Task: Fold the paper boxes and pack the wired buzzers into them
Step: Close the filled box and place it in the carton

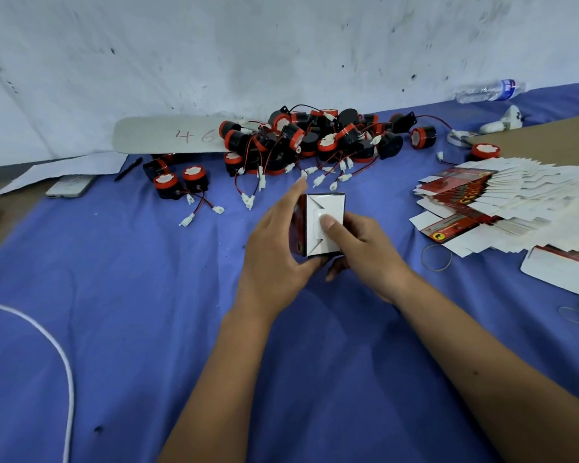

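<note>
While the bottom flaps of a paper box [325, 225] are being locked, I watch from my remote feed as my left hand [274, 248] cups the box's red side, fingers [293, 195] curled along it, thumb under the lower corner. My right hand [358, 248] grips from the other side, its thumb pressing the white tuck flap at the centre, so both hands are clamped on the box, which is held just above the bench [131, 329]. I judge the folding step nearly done; next the box must be turned open-end up and a unit fetched from the pile of wired buzzers [315, 138] just beyond it. Far left lie a phone [71, 186], a pen [127, 169] and a white cable [57, 345]; to the right, fanned flat boxes [502, 198] and a rubber band [437, 257]. Blue cloth covers the bench, a scuffed white wall [281, 45] behind, a water bottle [490, 90] at far right.
</note>
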`<state>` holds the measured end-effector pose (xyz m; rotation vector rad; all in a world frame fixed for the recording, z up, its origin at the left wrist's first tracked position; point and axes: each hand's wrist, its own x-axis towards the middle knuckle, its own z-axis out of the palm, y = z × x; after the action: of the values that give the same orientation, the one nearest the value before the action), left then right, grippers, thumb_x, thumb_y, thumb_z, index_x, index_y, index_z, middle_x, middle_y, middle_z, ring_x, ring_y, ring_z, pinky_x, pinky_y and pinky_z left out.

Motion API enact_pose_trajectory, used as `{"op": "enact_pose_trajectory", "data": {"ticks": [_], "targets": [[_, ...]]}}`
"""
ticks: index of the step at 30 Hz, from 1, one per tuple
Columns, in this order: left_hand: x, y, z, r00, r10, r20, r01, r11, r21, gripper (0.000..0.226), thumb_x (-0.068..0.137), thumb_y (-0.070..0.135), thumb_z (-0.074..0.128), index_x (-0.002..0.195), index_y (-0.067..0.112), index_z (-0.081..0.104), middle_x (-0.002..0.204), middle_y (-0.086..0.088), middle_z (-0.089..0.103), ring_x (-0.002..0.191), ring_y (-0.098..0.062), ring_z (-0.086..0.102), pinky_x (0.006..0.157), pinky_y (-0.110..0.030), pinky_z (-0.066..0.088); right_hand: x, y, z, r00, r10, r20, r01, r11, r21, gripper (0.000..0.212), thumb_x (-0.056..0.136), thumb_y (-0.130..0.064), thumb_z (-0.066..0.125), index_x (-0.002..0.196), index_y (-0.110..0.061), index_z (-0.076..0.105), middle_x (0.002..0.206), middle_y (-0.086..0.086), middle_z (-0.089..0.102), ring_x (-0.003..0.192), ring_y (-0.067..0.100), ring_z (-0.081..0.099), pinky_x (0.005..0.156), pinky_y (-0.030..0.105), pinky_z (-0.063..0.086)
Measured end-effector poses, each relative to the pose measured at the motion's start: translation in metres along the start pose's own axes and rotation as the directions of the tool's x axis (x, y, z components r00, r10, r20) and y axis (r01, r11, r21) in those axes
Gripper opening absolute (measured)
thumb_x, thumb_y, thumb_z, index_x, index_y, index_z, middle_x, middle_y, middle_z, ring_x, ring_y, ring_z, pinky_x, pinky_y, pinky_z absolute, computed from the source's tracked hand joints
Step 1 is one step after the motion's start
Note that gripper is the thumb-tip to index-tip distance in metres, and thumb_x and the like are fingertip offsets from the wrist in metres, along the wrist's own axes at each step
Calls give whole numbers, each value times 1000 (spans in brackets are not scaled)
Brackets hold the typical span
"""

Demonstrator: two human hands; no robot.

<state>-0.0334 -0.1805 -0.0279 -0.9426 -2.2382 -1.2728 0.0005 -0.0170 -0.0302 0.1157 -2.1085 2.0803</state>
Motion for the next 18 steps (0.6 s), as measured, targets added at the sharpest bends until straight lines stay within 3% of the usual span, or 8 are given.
{"op": "enact_pose_trajectory", "data": {"ticks": [3,8,13,15,18], "targets": [[-1,3,3,997,59,-44,-54,993,100,82,71,25,84,145,19,51,140,10,57,129,-14,54,107,-32,46,1,4,0,1000,-8,-22,5,994,-110,27,106,-31,51,99,-10,67,79,8,73,60,33,70,47,36,56],[-1,5,8,990,113,-90,-99,984,148,69,73,30,85,135,26,53,130,16,56,118,-10,54,99,-18,42,3,7,-2,998,-29,-64,17,983,-183,23,104,-33,53,93,-17,66,75,0,72,54,31,69,44,35,55],[1,6,13,977,191,-93,-170,966,197,72,69,27,87,133,21,56,131,11,57,119,-14,53,102,-14,36,4,9,-3,987,-60,-148,19,963,-267,17,100,-26,58,92,-13,67,75,5,71,55,27,69,48,50,58],[0,4,13,979,166,-119,-145,975,166,74,70,32,87,134,24,51,133,14,54,120,-13,52,101,-18,41,6,8,-8,993,-49,-106,28,981,-191,15,94,-30,64,100,-18,72,87,4,75,73,20,71,64,47,59],[-2,0,10,989,83,-124,-70,992,108,75,74,41,88,135,24,48,134,13,52,122,-14,53,97,-36,52,9,3,-19,1000,-9,6,9,992,129,27,87,-30,70,109,-15,74,106,7,76,94,21,70,79,34,56]]}}
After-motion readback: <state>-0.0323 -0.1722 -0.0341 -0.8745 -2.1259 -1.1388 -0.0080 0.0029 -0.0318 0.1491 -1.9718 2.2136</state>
